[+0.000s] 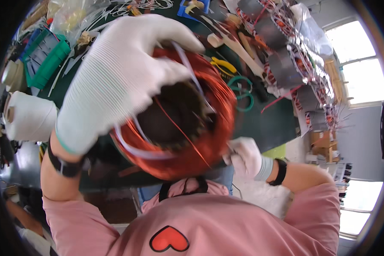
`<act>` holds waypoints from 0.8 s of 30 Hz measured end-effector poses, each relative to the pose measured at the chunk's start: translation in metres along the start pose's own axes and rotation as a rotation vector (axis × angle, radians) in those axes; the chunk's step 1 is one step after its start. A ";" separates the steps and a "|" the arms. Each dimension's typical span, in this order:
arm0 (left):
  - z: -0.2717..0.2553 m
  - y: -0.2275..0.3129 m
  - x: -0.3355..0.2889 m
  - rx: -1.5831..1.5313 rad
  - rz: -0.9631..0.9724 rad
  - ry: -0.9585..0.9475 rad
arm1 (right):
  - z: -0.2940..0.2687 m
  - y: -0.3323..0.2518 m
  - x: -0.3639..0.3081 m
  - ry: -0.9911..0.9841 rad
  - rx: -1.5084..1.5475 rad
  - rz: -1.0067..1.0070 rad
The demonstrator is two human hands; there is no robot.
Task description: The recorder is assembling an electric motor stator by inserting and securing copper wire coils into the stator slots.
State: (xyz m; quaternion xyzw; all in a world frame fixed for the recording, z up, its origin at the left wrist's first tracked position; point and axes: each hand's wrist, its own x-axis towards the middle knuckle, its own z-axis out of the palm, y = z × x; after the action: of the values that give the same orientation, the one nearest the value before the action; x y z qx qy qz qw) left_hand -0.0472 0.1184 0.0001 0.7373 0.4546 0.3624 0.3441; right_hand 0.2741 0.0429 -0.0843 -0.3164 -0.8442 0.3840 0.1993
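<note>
A motor stator [219, 91] with thick red-brown copper wire windings stands on the dark green table in front of me, its round dark bore facing up. My left hand [119, 72], in a white ribbed glove, reaches over its left side. The fingers bend into the bore and another digit lies over the far rim, with the winding between them. White strips [147, 152] loop along the winding, and one loose copper wire [175, 123] crosses the bore. Close by the stator's lower right side, my gloved right hand [245, 158] is closed; what its fingers pinch is too small to tell.
Yellow-handled pliers [223, 66] and green-handled scissors [242, 94] lie right of the stator, beyond them a mallet [239, 49]. Several wound stators [283, 68] line the right side. A white thread spool [30, 117] and a green bin [49, 57] stand left.
</note>
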 end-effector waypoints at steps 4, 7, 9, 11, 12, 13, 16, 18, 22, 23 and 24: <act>-0.007 0.016 -0.017 0.244 -0.090 0.129 | -0.005 -0.024 0.009 0.054 -0.017 -0.023; 0.006 0.044 -0.057 0.740 0.121 0.638 | -0.015 -0.037 0.002 0.087 -0.075 0.065; 0.029 0.072 -0.092 0.684 0.083 0.823 | -0.021 -0.039 -0.004 0.102 -0.071 0.072; 0.062 0.077 -0.125 1.034 0.336 0.575 | -0.021 -0.041 -0.004 0.115 -0.072 0.071; 0.077 0.076 -0.132 1.194 0.454 0.440 | -0.023 -0.041 -0.002 0.084 -0.121 0.072; 0.093 0.070 -0.122 1.220 0.424 0.409 | -0.027 -0.041 -0.003 0.055 -0.178 0.078; 0.104 0.039 -0.094 1.113 0.421 0.446 | -0.042 -0.048 -0.006 -0.029 0.022 0.305; 0.092 0.033 -0.106 1.062 0.515 0.437 | -0.053 -0.049 -0.021 -0.027 0.118 0.322; 0.038 0.025 -0.137 0.905 0.338 0.260 | -0.056 -0.024 -0.081 0.121 0.072 0.383; 0.022 0.021 -0.136 0.867 0.335 0.197 | -0.058 -0.030 -0.085 0.114 0.208 0.613; 0.015 0.015 -0.131 0.813 0.335 0.131 | -0.057 -0.037 -0.089 0.104 0.211 0.622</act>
State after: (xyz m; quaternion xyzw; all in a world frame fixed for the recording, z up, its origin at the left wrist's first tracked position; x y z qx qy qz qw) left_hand -0.0708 -0.0098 -0.0243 0.8516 0.4551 0.2512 -0.0669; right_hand 0.3573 -0.0074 -0.0288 -0.5556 -0.6515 0.4952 0.1469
